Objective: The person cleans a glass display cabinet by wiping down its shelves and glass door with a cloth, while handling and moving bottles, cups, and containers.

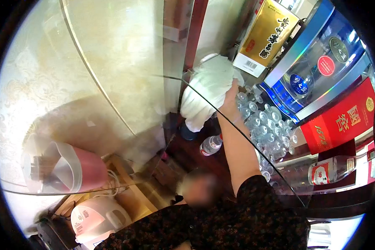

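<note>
Glasses (268, 131) and boxes (273, 35) crowd shelf's (217, 166) right edge; bottle (211, 146) nearby, contents unclear. Right hand (230, 96) mostly under cloth (208, 89); can't tell grip.

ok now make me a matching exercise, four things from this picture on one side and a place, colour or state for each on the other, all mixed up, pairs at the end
Things
1. cloth
2. small glasses
3. gold box
4. red box

Place, colour or state
A. clear and crowded together
B. towards the right edge of the picture
C. white, with loose folds
D. near the top edge of the picture

Pairs: 1-C, 2-A, 3-D, 4-B
</note>
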Motion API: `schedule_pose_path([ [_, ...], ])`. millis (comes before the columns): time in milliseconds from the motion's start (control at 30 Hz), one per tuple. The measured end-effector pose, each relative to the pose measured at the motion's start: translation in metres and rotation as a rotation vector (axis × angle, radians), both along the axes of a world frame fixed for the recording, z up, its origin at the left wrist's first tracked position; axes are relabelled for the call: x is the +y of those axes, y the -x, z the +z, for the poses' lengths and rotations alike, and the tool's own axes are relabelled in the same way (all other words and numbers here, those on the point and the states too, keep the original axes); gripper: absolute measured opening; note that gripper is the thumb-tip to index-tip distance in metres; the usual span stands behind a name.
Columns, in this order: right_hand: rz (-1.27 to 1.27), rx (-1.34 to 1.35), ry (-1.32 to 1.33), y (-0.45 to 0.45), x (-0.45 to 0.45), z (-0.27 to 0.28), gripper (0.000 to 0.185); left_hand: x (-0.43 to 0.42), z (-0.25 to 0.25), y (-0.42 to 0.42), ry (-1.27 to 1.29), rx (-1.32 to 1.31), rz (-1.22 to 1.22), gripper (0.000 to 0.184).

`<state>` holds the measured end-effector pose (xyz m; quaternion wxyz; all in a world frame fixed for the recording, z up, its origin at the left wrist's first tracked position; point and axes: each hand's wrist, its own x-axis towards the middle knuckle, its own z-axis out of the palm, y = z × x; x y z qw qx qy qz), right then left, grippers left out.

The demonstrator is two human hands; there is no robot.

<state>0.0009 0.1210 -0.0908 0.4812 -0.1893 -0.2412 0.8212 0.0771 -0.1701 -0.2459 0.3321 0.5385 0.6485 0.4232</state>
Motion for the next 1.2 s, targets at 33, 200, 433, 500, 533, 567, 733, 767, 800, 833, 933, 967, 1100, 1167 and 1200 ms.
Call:
schedule_pose_path([
  [33, -0.003, -0.001, -0.001, 0.004, 0.0, -0.007, 0.054, 0.001, 0.003, 0.0, -0.001, -0.001, -0.003, 0.038],
  [200, 0.136, 0.158, 0.095, 0.006, -0.044, 0.003, 0.053, 0.0, 0.022, 0.0, 0.048, -0.041, 0.052, 0.037],
  [433, 0.25, 0.226, 0.109, -0.004, -0.064, 0.016, 0.051, -0.002, 0.005, 0.0, -0.105, 0.011, 0.042, 0.039],
  [500, 0.221, 0.231, 0.085, -0.011, -0.067, 0.023, 0.046, -0.001, 0.009, 0.001, -0.052, -0.001, 0.041, 0.04],
  [533, 0.224, 0.228, 0.084, -0.01, -0.063, 0.02, 0.046, -0.002, 0.01, 0.001, -0.053, -0.004, 0.044, 0.04],
  [567, 0.128, 0.172, 0.032, -0.008, -0.052, 0.013, 0.049, -0.001, 0.01, 0.001, -0.089, 0.004, 0.064, 0.039],
  [733, -0.021, 0.115, -0.145, 0.004, 0.017, -0.016, 0.053, 0.001, 0.007, 0.001, -0.13, 0.033, 0.08, 0.038],
  [767, -0.043, 0.081, -0.23, 0.006, 0.04, -0.028, 0.054, 0.0, 0.008, 0.002, -0.096, 0.039, 0.067, 0.038],
  [800, -0.069, 0.048, -0.313, 0.009, 0.048, -0.024, 0.054, 0.0, 0.008, 0.002, -0.061, 0.045, 0.055, 0.038],
  [833, -0.073, 0.028, -0.196, 0.009, 0.057, -0.021, 0.055, 0.0, 0.007, 0.002, -0.064, 0.047, 0.058, 0.038],
  [933, -0.072, 0.051, -0.145, 0.009, 0.073, -0.01, 0.057, 0.002, 0.005, 0.001, -0.076, 0.061, 0.061, 0.039],
  [967, -0.068, 0.096, -0.215, 0.008, 0.079, -0.009, 0.059, 0.002, 0.006, 0.002, -0.021, 0.057, 0.035, 0.039],
  [1100, 0.028, 0.109, -0.219, 0.005, 0.1, -0.005, 0.06, 0.002, 0.01, 0.004, -0.008, 0.037, 0.018, 0.039],
  [1167, -0.028, 0.095, -0.222, 0.006, 0.1, 0.002, 0.059, 0.003, 0.007, 0.002, -0.03, 0.026, 0.032, 0.039],
  [1200, -0.028, 0.095, -0.223, 0.006, 0.106, -0.004, 0.059, 0.002, 0.005, 0.001, -0.052, 0.018, 0.043, 0.039],
])
